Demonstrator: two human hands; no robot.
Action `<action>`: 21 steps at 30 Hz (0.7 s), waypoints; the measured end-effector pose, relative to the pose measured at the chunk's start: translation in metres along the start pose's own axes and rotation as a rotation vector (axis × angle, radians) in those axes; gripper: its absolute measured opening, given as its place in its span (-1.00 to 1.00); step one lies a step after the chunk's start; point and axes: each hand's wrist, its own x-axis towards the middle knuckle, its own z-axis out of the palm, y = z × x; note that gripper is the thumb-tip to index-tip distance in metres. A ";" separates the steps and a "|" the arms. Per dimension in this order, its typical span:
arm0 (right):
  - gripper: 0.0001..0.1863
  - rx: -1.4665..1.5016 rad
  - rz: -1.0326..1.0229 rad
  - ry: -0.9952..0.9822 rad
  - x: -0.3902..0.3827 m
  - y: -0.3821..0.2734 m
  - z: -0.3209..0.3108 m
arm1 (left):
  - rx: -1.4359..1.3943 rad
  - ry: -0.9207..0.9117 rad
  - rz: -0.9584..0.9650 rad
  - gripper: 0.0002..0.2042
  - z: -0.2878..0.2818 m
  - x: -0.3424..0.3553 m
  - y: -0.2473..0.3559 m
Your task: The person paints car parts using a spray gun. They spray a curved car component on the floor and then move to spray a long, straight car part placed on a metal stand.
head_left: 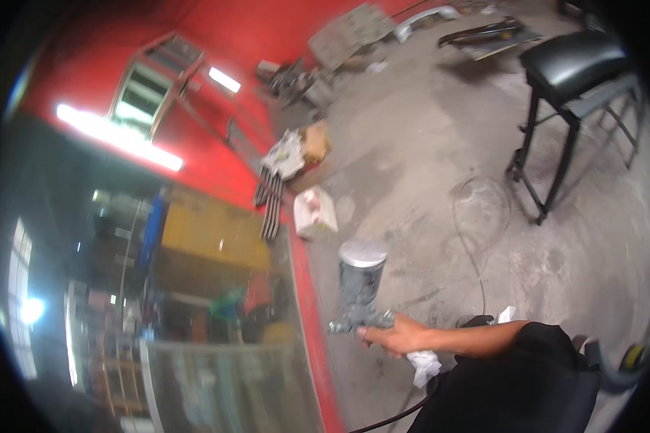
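My right hand (403, 336) is clamped on the spray gun (360, 294) over the grey floor (412, 224), hiding its handle; my left hand is out of view. Shapes in the glass (231, 379) blur; above runs red wall (231, 36), rightward a black stand (572, 66).

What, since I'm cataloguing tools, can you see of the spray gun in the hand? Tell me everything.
The spray gun is held in the right hand, above the grey floor. A dark grey cup, narrowing downward, stands nearly upright on top, capped by a round, pale silvery lid. The grey body beneath looks metallic and smeared, with one end jutting left, past the fingers. Blur hides the trigger and any hose connection. Only the hand visibly supports it.
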 end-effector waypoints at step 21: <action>-0.51 0.409 -0.172 1.967 -0.330 0.286 0.318 | -0.734 -1.243 0.949 -0.71 0.114 -0.223 0.090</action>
